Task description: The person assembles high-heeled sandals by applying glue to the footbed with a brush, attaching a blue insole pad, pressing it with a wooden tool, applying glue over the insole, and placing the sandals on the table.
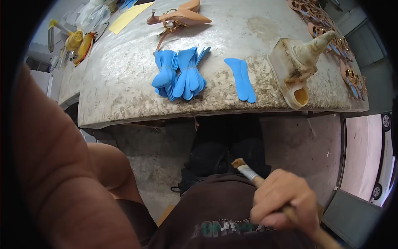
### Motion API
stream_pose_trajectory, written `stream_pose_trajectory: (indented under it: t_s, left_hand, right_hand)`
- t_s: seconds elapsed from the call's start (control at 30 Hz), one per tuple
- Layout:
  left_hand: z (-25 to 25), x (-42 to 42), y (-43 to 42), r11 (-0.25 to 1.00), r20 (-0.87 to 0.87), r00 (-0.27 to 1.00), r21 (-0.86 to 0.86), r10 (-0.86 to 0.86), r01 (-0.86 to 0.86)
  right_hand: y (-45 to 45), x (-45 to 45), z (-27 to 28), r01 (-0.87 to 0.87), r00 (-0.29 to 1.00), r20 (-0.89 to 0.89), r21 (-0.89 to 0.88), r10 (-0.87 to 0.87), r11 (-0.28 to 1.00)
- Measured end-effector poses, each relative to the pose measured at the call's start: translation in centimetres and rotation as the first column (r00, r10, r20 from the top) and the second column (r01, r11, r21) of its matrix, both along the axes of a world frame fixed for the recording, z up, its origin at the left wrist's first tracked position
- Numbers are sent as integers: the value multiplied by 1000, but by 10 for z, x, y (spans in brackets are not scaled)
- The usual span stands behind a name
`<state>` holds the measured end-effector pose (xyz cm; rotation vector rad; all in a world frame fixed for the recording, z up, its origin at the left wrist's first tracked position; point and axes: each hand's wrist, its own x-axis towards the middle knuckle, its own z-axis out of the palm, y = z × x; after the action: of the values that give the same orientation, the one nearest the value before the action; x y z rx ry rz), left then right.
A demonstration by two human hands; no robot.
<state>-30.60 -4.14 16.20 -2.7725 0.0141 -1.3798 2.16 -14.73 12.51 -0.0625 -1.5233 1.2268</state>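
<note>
My right hand is closed around the wooden handle of a glue-stained brush, its bristles pointing up and left above my lap. Very close to the camera, my left hand fills the left side; its fingers cannot be made out. Two tied bundles of blue insole-shaped pieces lie near the table's front edge. To their right, two loose blue pieces lie side by side, overlapping. A crusted white container has amber glue in its opening.
The worn table spans the top. Tan heeled shoes lie at its back, beside yellow paper. A yellow tool and a plastic bag are at left. Strappy shoes line the right edge.
</note>
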Motion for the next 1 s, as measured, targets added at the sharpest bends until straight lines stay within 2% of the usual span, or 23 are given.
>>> stream_pose_trajectory:
  t_s: [0.03,0.1,0.17,0.2,0.23,0.27,0.3,0.33,0.37,0.4,0.43,0.5,0.53,0.6,0.67,0.7,0.73,0.8,0.87,0.9,0.93,0.97,1.0]
  left_hand:
    - [2,-2,2,1000,-7,1000,10,-2,2]
    - [3,34,-2,999,-14,1000,50,8,-8]
    - [16,28,12,998,-61,998,65,1,3]
    - [28,39,41,995,-82,997,101,-2,10]
    - [42,-31,34,991,-98,995,130,-3,16]
    - [46,-33,31,991,-113,994,137,0,16]
    - [27,30,18,923,59,933,-178,356,-341]
    - [-6,104,12,663,124,713,-504,690,-554]
    - [-31,118,30,602,-84,782,-589,618,-539]
    - [-73,131,42,531,-238,669,-449,704,-719]
    - [-116,136,48,449,-345,551,-335,760,-828]
    - [-175,126,54,328,-435,352,-133,829,-935]
    - [-186,115,56,343,-421,372,-145,827,-928]
    - [-197,96,67,365,-369,418,-206,830,-908]
    - [-178,73,74,280,-427,290,-86,857,-956]
    - [-173,58,77,284,-496,280,-69,822,-956]
    - [-169,46,79,322,-535,326,-106,779,-941]
    - [-159,40,75,372,-624,389,-165,677,-914]
    - [-124,62,64,414,-611,407,-139,679,-900]
    - [-90,79,54,475,-416,600,-370,684,-798]
    - [-55,94,29,421,-223,580,-496,784,-759]
    - [-24,98,10,459,-9,520,-457,854,-762]
    - [-37,97,9,445,-21,522,-495,853,-746]
  right_hand:
    - [4,7,2,-24,999,19,-70,26,997]
    - [-6,9,-13,309,950,54,-24,-308,951]
    - [4,17,-28,486,865,64,142,-498,863]
    - [2,22,-32,524,849,38,55,-527,850]
    - [2,28,-40,597,801,22,50,-599,801]
    - [-2,36,-47,660,750,21,27,-661,750]
    - [-2,44,-49,665,746,36,-7,-665,747]
    - [-2,52,-54,653,757,20,5,-653,757]
    - [-4,59,-61,675,738,55,-54,-673,736]
    - [-4,67,-61,714,700,98,-102,-707,693]
    - [3,71,-56,662,749,118,-99,-652,743]
    - [4,73,-59,683,730,122,-163,-673,712]
    - [1,81,-73,719,695,160,-131,-701,683]
    - [5,76,-67,607,794,102,-198,-599,770]
    - [18,67,-56,536,844,35,-100,-535,838]
    - [24,62,-54,500,866,-1,-47,-501,865]
    - [26,60,-55,398,915,-30,-101,-402,912]
    - [31,33,-41,587,809,-7,-25,-587,809]
    - [33,15,-28,456,873,-139,-107,-468,883]
    - [44,17,-11,243,961,-119,-69,-250,967]
    - [54,18,3,10,995,-96,-39,-14,999]
    - [55,13,3,-21,990,-143,-49,14,999]
    - [55,10,4,-61,982,-183,-45,52,997]
